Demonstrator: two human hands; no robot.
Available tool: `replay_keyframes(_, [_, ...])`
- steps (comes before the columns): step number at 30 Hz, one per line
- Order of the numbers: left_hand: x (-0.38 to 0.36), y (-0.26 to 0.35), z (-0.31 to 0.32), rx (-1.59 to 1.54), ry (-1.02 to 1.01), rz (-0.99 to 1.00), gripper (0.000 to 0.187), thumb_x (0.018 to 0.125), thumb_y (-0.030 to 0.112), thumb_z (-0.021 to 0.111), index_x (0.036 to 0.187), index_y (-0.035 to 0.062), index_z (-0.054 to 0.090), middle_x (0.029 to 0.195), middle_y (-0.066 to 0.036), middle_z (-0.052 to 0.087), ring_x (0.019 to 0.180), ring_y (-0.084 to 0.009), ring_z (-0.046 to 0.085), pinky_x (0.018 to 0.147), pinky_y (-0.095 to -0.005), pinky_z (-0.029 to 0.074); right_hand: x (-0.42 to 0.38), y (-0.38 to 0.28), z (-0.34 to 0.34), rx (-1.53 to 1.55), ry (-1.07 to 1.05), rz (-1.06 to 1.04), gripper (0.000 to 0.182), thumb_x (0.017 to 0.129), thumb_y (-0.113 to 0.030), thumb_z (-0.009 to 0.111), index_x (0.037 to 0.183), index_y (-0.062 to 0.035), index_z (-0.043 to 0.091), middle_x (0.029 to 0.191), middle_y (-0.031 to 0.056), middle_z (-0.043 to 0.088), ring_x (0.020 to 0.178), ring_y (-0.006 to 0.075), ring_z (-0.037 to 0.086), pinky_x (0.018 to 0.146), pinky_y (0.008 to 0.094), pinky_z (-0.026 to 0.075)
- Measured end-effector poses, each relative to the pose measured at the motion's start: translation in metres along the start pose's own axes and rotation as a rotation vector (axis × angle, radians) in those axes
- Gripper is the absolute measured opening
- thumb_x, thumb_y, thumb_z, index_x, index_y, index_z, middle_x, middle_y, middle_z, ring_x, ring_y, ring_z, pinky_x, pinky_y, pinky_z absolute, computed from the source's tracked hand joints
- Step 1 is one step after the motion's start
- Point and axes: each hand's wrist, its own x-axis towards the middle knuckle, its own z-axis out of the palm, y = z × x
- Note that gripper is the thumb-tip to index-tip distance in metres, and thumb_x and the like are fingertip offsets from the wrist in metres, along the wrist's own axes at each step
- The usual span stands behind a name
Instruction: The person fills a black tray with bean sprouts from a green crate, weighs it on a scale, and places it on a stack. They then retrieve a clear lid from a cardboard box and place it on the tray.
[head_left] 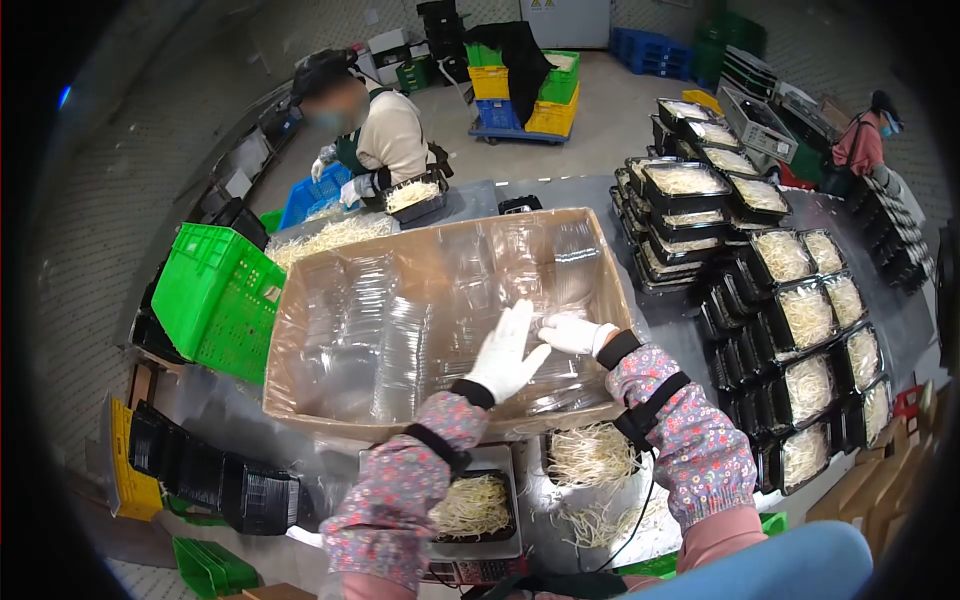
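Observation:
In white gloves, both of my hands reach into a large cardboard box (450,427) lined with plastic film. Stacks of clear plastic lids (402,350) stand inside it. My left hand (505,355) lies over the lids at the right half, fingers stretched out and thumb apart. Beside it, my right hand (574,334) has its fingers drawn together at the edge of some clear lids; its fingertips are hard to make out. Just below the box, a black tray of bean sprouts (472,505) sits on a scale, and another tray of bean sprouts (590,456) is to its right.
Stacked black trays of sprouts (805,315) crowd the right side. A green crate (220,295) leans at left, near a sprout heap (335,238). Empty black trays (255,495) lie at lower left. One co-worker (395,135) handles a tray across the table; another (860,150) stands far right.

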Motion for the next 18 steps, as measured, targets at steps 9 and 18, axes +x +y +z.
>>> replay_keyframes(9, [-0.013, 0.009, 0.033, -0.023, -0.228, -0.104, 0.047, 0.097, 0.039, 0.048, 0.137, 0.0147, 0.048, 0.13, -0.018, 0.055, 0.121, -0.0351, 0.051, 0.103, -0.0447, 0.04, 0.033, 0.01, -0.084, -0.377, 0.779, 0.41, 0.1, 0.076, -0.066, 0.063, 0.143, 0.0026, 0.036, 0.141, 0.025, 0.043, 0.134, 0.0393, 0.036, 0.109, 0.0539, 0.026])
replay_keyframes(18, [-0.018, -0.003, 0.029, 0.038, -0.144, -0.108, 0.047, 0.094, 0.041, 0.052, 0.131, 0.0124, 0.053, 0.125, -0.014, 0.058, 0.117, -0.0314, 0.054, 0.1, -0.0418, 0.043, 0.041, 0.029, -0.072, -0.472, 0.401, 0.247, 0.089, 0.064, -0.042, 0.078, 0.139, -0.011, 0.043, 0.127, 0.0193, 0.052, 0.13, 0.039, 0.039, 0.111, 0.0578, 0.021])
